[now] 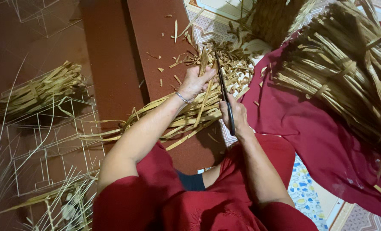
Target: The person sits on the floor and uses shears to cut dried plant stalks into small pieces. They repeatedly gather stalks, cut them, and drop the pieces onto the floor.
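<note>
Across your lap and the reddish floor, the big things first: a large heap of dried straw-coloured strips sits at upper right on a dark red cloth, well apart from your hands. A tied bundle of the same strips rests at far left on a white wire frame.

Next, the bunch of long strips you are working: it lies slantwise from the floor at left up to your hands, its upper ends fanned at centre. Your left hand, a thin bracelet at the wrist, has its grip closed around the upper part of that bunch, fingers curled over it.

Your right hand grips the black scissors by the handles, hand closed on them; blades point up and away, just beside the strip ends. Whether the blades are parted, you cannot tell.

Smallest: short cut scraps scattered on the floor beyond your left hand.
</note>
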